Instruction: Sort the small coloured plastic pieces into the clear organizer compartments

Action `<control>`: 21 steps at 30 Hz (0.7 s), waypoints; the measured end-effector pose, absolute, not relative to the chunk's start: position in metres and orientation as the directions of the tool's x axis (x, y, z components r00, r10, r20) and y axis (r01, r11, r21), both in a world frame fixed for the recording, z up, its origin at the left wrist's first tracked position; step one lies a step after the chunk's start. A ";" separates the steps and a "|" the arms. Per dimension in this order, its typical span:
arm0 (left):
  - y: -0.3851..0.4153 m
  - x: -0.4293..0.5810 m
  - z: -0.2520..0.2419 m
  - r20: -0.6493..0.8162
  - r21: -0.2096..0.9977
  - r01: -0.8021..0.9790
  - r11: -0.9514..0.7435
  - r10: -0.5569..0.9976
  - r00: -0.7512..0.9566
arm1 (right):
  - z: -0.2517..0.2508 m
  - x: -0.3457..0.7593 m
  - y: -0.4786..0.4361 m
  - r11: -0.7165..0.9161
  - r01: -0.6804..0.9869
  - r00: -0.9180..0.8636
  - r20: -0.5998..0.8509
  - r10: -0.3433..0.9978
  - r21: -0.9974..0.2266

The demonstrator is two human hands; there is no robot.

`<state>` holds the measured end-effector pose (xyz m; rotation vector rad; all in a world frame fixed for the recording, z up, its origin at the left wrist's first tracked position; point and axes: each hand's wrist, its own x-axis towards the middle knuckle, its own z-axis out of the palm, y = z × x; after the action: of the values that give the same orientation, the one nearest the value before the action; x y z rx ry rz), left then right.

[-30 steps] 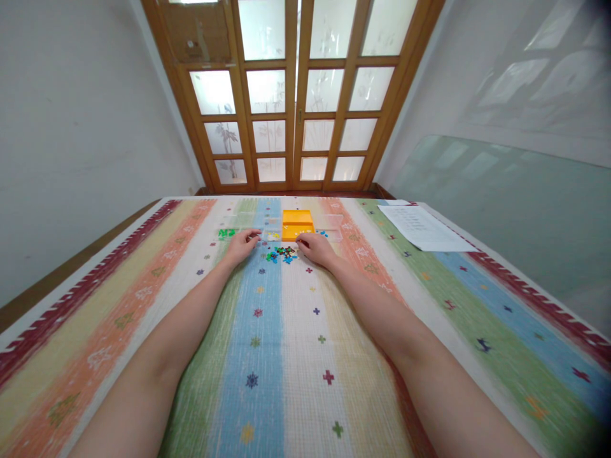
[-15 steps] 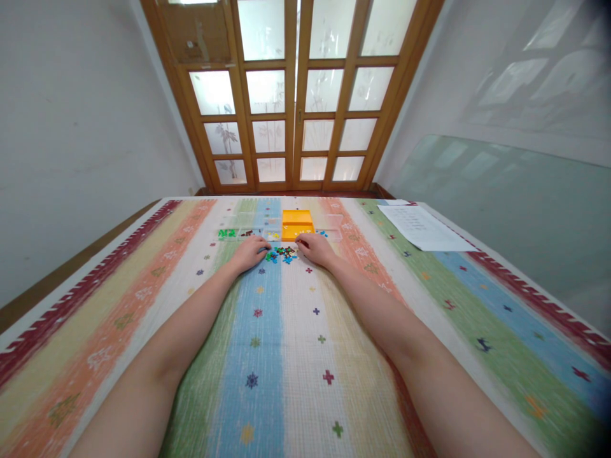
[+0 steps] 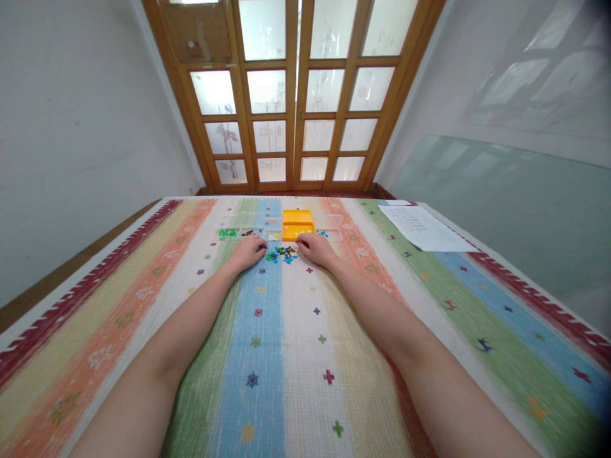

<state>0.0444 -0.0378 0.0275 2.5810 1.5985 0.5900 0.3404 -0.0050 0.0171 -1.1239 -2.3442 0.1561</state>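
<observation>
Hands: both arms stretch far forward over the cloth [image 3: 286,356], bare to the elbow, and the hands lie either side of one small heap.
Left hand [image 3: 248,251]: palm down on the cloth, fingers loosely curled and narrow, tips at the left edge of the pile; too small to tell whether it grips a piece.
Pile [image 3: 284,254]: tiny loose pieces in green, blue, red and dark tones, lying on the cloth between the two hands, just in front of the tray.
Right hand [image 3: 317,249]: palm down, fingers drawn close together, tips near the box's front edge and the right side of the pile; whether a piece is pinched cannot be told.
Tray [image 3: 334,222]: clear, shallow, divided, set across the far middle of the cloth just beyond the hands.
Green pieces [image 3: 227,233]: gathered in a left compartment of the tray, with a few dark red ones just to their right.
Box [image 3: 297,224]: orange, open, at the middle of the tray row.
Paper [image 3: 422,228]: white printed sheet, flat on the cloth's far right, well apart from the hands.
Doors [image 3: 293,95]: wooden frames with frosted panes, behind the table.
</observation>
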 end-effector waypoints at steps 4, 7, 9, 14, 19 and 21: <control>-0.037 0.044 0.027 0.293 0.243 0.855 -0.458 0.875 0.386 | 0.016 0.340 -0.005 0.648 0.692 -0.514 0.415 0.751 -0.317; -0.037 0.043 0.026 0.298 0.262 0.855 -0.447 0.880 0.369 | 0.017 0.340 -0.005 0.644 0.696 -0.514 0.406 0.756 -0.319; -0.036 0.043 0.025 0.308 0.279 0.855 -0.438 0.884 0.352 | 0.017 0.340 -0.005 0.641 0.697 -0.514 0.398 0.759 -0.322; -0.036 0.044 0.025 0.319 0.315 0.857 -0.407 0.896 0.308 | 0.018 0.340 -0.005 0.639 0.696 -0.517 0.390 0.762 -0.327; -0.037 0.041 0.026 0.311 0.296 0.804 -0.516 0.848 0.430 | 0.018 0.339 -0.006 0.633 0.704 -0.510 0.390 0.767 -0.323; -0.036 0.038 0.027 0.309 0.297 0.771 -0.563 0.821 0.480 | 0.018 0.339 -0.006 0.633 0.702 -0.510 0.391 0.766 -0.325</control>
<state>0.0379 -0.0360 0.0267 2.6001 1.4051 0.6413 0.3394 -0.0062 0.0178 -1.1495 -2.3526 0.1702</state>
